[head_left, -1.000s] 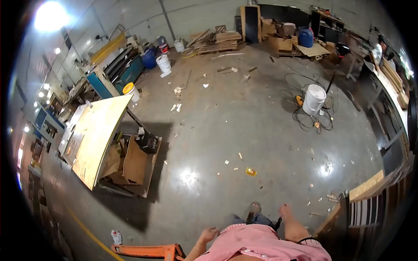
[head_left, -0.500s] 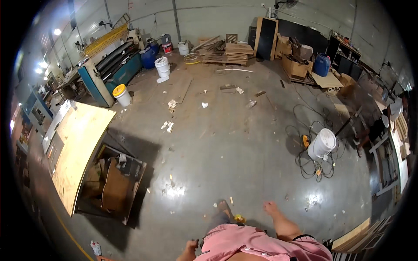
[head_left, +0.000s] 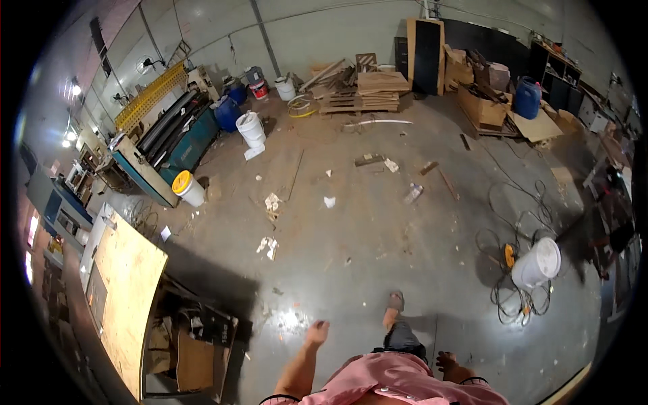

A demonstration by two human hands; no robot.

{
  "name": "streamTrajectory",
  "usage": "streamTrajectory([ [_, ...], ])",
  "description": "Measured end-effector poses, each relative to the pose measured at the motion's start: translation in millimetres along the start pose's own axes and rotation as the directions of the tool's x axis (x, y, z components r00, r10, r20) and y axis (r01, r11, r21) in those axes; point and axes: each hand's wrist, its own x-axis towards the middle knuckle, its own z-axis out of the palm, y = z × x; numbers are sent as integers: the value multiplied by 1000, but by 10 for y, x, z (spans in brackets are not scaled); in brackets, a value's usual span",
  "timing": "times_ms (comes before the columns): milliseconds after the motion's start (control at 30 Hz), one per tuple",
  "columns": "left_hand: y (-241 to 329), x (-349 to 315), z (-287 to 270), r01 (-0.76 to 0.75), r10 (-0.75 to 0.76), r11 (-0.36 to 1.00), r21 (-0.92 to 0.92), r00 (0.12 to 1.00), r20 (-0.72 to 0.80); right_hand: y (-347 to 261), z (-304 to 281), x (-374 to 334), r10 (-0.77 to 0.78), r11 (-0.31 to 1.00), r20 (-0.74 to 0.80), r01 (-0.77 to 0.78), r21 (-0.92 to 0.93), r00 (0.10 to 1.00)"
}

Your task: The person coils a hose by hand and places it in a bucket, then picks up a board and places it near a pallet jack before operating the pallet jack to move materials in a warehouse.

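Observation:
My left hand (head_left: 317, 333) is swung forward over the grey floor, with its fingers loosely bent and nothing seen in it. My right hand (head_left: 446, 362) hangs low beside my hip, its fingers a little apart and holding nothing I can see. Between the hands, my foot in a sandal (head_left: 396, 302) is stretched forward on the floor. Neither hand touches any object. Nearest to my left hand is a dark open box (head_left: 228, 361) with brown boards or cardboard inside, beside a plywood-topped table (head_left: 128, 277).
A white bucket (head_left: 536, 263) stands at the right among tangled cables (head_left: 503, 297). Scraps of paper (head_left: 268, 247) and short wood pieces (head_left: 368, 160) litter the floor ahead. Farther off are a yellow-lidded bucket (head_left: 188, 189), stacked boards (head_left: 361, 101) and a blue drum (head_left: 526, 98).
I have stepped forward; the table and white bucket sit lower in view. My left hand has swung forward and my right hand back. The other foot is now in front.

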Motion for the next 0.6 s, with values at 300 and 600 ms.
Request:
streamTrajectory([
  [300,89,1288,283,640,-655,752,160,696,294,-5340,1801,356,-493,864,166,503,-27,854],
  [600,884,5055,629,-63,-254,864,500,803,539,-8481,2864,1854,-745,393,341,790,-471,574],
])
